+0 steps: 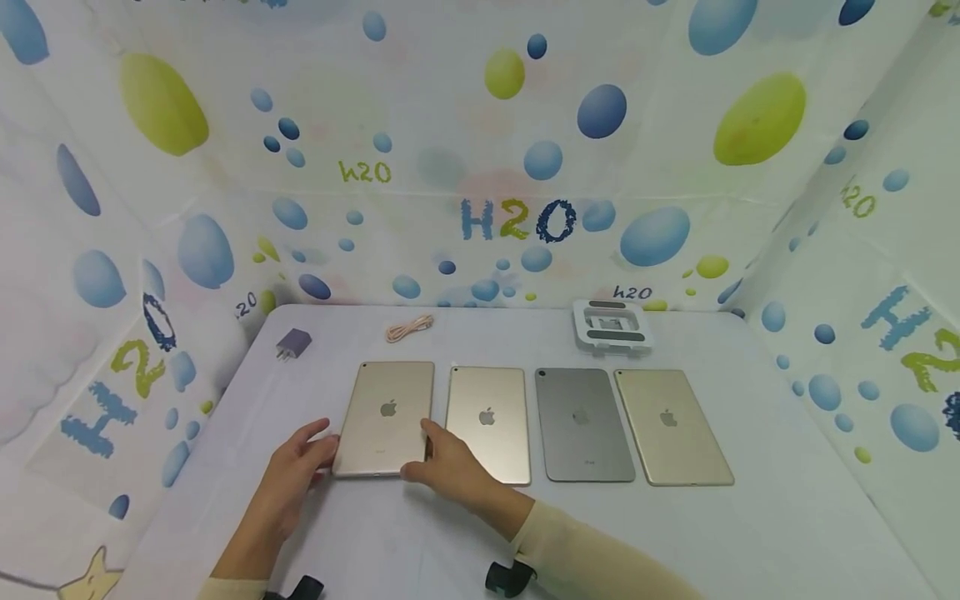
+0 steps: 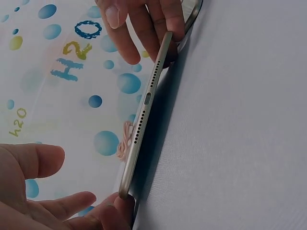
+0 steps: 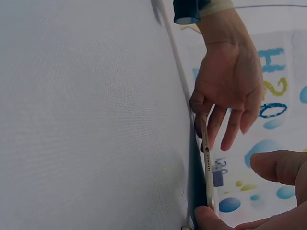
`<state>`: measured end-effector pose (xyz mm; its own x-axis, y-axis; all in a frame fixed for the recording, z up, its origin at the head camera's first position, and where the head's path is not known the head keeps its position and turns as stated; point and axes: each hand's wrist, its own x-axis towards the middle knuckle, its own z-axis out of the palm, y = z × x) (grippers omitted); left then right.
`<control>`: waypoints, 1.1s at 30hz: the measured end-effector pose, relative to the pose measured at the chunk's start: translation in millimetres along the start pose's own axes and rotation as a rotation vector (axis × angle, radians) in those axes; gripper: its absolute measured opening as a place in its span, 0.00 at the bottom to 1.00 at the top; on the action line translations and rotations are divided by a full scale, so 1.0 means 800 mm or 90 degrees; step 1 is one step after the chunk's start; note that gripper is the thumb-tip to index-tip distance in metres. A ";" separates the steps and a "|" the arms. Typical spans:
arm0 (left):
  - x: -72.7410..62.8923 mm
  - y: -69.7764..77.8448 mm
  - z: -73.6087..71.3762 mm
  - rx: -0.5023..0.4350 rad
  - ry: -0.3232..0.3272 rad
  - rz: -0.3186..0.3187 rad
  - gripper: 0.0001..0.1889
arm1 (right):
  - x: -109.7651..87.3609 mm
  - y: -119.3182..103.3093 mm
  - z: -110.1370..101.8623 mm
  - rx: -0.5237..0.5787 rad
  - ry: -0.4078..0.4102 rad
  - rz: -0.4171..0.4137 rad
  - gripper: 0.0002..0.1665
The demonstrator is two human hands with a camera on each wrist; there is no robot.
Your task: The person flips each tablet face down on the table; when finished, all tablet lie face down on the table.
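Note:
Four tablets lie in a row, backs up. Both of my hands hold the leftmost gold tablet (image 1: 375,421) by its sides. My left hand (image 1: 294,471) has fingertips curled at the left edge, its thumb apart in the left wrist view. My right hand (image 1: 461,477) grips the lower right corner. Seen from the left wrist, the tablet's port edge (image 2: 147,98) stands over a dark shadow, and fingers (image 2: 171,24) of the right hand meet the far corner. Nearest on the right is a second gold tablet (image 1: 489,408), partly covered by the right hand.
Further right lie a grey tablet (image 1: 583,425) and another gold tablet (image 1: 675,429). Behind them stands a white-and-grey stand-like holder (image 1: 613,327). A coiled pink cable (image 1: 409,328) and a dark plug adapter (image 1: 293,343) lie at the back left. Patterned cloth walls (image 1: 427,196) enclose the white table.

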<state>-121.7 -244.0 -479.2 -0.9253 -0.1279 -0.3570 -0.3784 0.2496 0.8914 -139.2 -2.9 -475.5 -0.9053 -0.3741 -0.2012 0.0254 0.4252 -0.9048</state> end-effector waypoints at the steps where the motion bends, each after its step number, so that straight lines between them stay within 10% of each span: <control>1: -0.001 0.001 0.000 -0.002 0.001 -0.002 0.33 | 0.000 0.000 0.000 -0.001 -0.001 0.001 0.50; 28: -0.002 -0.008 0.012 -0.035 0.023 -0.023 0.31 | 0.001 0.011 -0.007 0.000 -0.015 -0.023 0.46; 33: 0.001 -0.001 0.009 0.038 0.026 0.038 0.31 | -0.005 0.016 -0.032 0.006 -0.023 -0.056 0.43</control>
<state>-122.3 -237.1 -482.2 -0.9451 -0.1492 -0.2908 -0.3242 0.3149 0.8920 -146.2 24.9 -476.8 -0.8885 -0.4388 -0.1342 -0.0491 0.3816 -0.9230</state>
